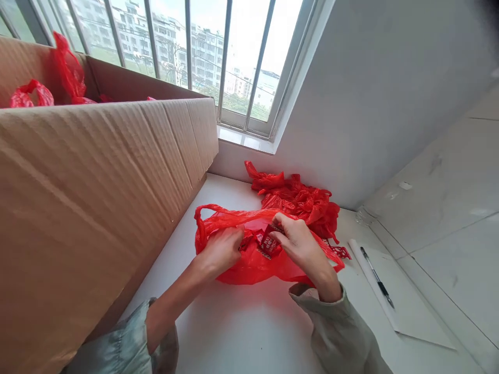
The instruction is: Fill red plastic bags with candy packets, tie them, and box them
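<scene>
A red plastic bag lies open on the white table, its handles spread to the left and right. Inside it are small dark red packets with white print. My right hand reaches into the bag from the right and pinches one packet between thumb and fingers. At the left part of the opening, my left hand is curled with its fingertips down among the red contents; what it holds, if anything, is hidden.
A large cardboard box with red bags inside stands on the left. Crumpled red bags lie behind the open bag, against the wall. On the right are a notebook, a black pen and a clear glass item.
</scene>
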The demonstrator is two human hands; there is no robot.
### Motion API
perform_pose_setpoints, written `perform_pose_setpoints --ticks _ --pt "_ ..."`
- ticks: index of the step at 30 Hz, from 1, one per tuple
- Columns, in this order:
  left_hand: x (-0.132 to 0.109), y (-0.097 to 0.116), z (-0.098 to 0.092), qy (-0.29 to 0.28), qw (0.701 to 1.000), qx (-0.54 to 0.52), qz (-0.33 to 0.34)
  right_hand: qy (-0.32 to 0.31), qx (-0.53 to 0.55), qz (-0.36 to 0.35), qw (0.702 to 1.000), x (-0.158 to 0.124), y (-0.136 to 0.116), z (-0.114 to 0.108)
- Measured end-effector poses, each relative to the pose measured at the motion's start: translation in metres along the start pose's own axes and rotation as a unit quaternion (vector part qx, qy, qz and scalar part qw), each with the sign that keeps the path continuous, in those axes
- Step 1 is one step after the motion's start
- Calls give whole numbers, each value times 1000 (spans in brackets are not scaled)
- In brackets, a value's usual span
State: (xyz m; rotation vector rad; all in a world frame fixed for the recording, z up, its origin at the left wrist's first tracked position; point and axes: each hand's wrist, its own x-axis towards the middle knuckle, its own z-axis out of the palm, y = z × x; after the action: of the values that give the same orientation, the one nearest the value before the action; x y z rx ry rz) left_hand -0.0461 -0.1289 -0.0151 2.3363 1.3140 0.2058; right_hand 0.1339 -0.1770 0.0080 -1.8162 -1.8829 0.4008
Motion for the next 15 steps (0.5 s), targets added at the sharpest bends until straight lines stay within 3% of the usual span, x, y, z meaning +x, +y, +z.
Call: perform_pose_setpoints --ticks 7,15 --pt "16 -16 -1 -4 998 49 28 -70 -186 -10 980 1 -33 19" --pt "20 -22 -1 5 999 35 15 -52 -127 17 990 5 -25 8"
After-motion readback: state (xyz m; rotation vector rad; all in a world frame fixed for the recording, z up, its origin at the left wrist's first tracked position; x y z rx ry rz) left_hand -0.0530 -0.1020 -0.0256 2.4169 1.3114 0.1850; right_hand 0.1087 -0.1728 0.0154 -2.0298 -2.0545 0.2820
